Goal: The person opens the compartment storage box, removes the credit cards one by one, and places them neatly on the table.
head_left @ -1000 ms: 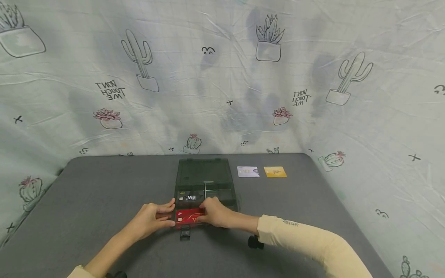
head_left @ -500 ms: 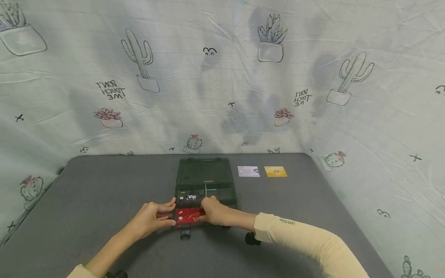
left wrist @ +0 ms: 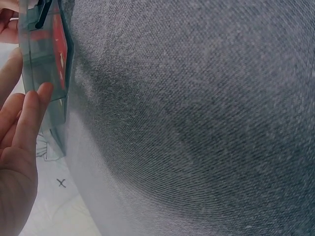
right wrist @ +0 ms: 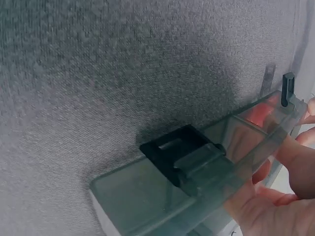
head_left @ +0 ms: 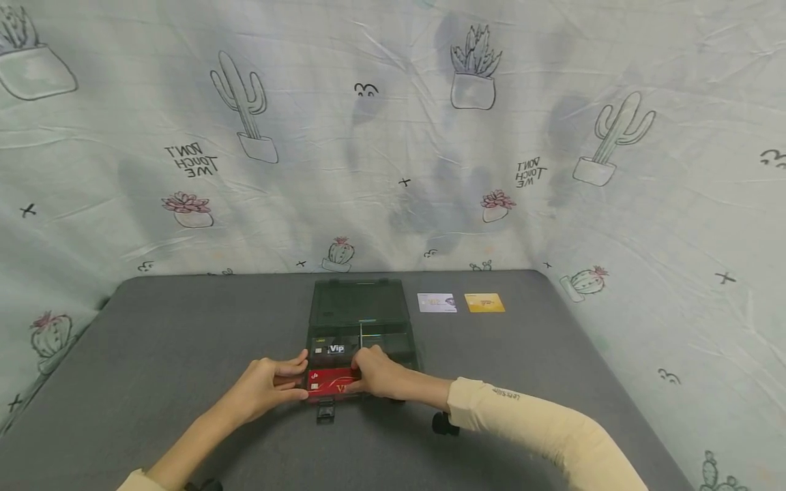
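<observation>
A dark green see-through plastic box lies on the grey table with its lid laid back. In its front left compartment is a red card, and a black card marked Vip lies in the compartment behind. My right hand reaches into the box and pinches the red card's right end between thumb and fingers. Against the box's left wall, my left hand rests with nearly straight fingers. In the right wrist view, part of my right hand is hidden behind the box's front wall.
To the right of the lid, a pale VIP card and a yellow card lie flat. A latch hangs open at the box's front left; a second latch shows in the right wrist view. Cactus-printed cloth stands behind the table.
Hardly anything differs. Both hands stay at the box and the red card stays in the same compartment; only the whole head view shifts slightly.
</observation>
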The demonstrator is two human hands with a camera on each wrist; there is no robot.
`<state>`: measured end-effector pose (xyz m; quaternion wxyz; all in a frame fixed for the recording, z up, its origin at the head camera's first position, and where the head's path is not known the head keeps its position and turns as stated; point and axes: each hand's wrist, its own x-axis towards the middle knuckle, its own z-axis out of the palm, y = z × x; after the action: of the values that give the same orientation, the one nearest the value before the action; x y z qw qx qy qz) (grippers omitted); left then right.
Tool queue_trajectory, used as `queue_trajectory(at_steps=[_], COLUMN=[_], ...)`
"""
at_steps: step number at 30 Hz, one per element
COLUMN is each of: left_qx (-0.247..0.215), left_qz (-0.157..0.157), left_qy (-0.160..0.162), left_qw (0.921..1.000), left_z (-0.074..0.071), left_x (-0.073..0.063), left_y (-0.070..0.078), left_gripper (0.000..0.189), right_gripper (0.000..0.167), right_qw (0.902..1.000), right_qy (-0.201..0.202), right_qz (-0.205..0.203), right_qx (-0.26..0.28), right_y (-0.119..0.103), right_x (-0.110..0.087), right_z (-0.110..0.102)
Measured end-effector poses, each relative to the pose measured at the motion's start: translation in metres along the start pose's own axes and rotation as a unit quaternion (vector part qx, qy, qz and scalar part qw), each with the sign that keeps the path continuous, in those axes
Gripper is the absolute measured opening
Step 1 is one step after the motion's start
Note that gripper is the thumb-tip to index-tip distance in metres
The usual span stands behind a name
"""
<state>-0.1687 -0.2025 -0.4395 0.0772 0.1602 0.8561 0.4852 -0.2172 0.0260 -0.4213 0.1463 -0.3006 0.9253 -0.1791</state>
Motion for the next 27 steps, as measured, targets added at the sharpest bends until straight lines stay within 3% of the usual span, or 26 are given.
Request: queue_trajectory(at_steps=[6, 16, 20, 27], left_qx=[-0.005, -0.022, -0.020, -0.013], left_qz=[-0.004, -0.003, -0.004, -0.007], left_qy=[-0.002, -0.010, -0.008, -0.007], left_qw=[1.0000, 0.9997, 0.9998, 0.9999], left_z=[0.000, 0.000, 0.000, 0.000], left_x=[-0.001, -0.001, -0.001, -0.001], left_y=[-0.001, -0.004, -0.004, -0.002], left_gripper=[0.060, 0.062, 0.061, 0.061], right_gripper=[0.024, 0.020, 0.023, 0.024], right_qw=[0.9998, 0.9993, 0.9996, 0.9899], right_qy=[-0.008, 0.021, 0.013, -0.024], right_qz=[0.018, -0.021, -0.021, -0.001], right_qx=[-0.011, 0.022, -0.012, -0.140], right_y=[-0.003, 0.001, -0.002, -0.017], right_x=[0.003, -0.003, -0.004, -0.004], right_z=[0.000, 0.005, 0.003, -0.003])
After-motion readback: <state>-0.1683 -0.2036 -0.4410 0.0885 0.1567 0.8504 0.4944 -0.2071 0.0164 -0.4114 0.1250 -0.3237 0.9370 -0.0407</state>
